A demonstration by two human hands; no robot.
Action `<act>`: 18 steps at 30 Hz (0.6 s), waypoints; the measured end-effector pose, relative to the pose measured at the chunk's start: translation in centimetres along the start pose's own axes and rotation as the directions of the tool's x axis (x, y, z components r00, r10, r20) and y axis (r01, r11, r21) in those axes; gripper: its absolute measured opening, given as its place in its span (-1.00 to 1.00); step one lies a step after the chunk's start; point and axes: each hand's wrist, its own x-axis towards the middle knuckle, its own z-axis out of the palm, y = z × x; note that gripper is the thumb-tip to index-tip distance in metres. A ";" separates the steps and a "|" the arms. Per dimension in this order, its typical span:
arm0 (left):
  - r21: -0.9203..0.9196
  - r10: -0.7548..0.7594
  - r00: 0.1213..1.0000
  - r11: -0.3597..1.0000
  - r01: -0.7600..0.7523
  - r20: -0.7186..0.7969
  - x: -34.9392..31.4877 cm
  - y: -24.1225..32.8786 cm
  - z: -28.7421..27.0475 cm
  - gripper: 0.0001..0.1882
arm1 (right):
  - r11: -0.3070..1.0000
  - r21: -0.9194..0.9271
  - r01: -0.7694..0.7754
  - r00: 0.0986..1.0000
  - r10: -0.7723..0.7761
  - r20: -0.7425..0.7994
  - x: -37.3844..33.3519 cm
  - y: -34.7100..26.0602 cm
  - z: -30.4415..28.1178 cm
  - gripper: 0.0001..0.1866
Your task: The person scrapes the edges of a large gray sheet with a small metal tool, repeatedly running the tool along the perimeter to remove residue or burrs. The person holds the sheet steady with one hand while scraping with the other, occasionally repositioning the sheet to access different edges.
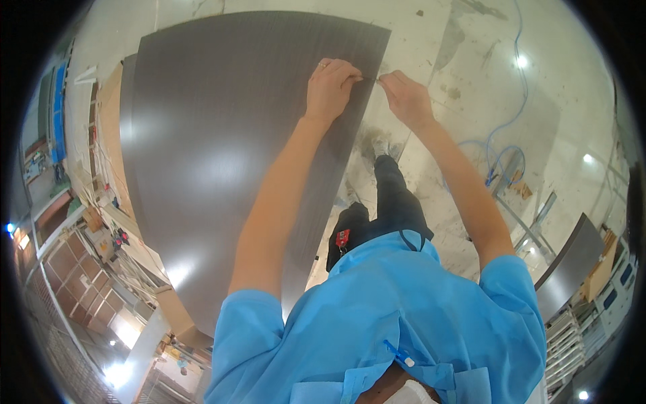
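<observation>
One large dark grey panel [215, 121] lies at the left, partly hidden behind the left forearm; what carries it is hard to make out. At its upper right edge, the left grip [330, 91] is above the panel, and the right grip [407, 101] is just beyond the edge. Both are pinched closed, but I cannot tell whether something thin is between the fingertips. Marks on the red tag [342, 238] are too small to read.
</observation>
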 end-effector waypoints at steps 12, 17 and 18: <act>-0.033 -0.025 0.999 0.999 0.023 -0.043 -15.8 3.2 -5.0 -0.93 | 0.998 -0.021 -0.053 0.998 0.053 0.016 -11.4 -11.3 2.9 -0.91; -0.061 -0.035 0.999 0.998 0.034 -0.015 -23.8 4.2 -8.0 -0.92 | 0.999 -0.034 -0.012 0.999 0.013 0.040 -17.8 -16.3 4.9 -0.90; -0.056 -0.026 1.000 0.998 0.025 -0.013 -25.5 4.3 -8.7 -0.92 | 0.998 -0.063 -0.017 0.996 0.023 0.092 -19.0 -17.3 5.2 -0.88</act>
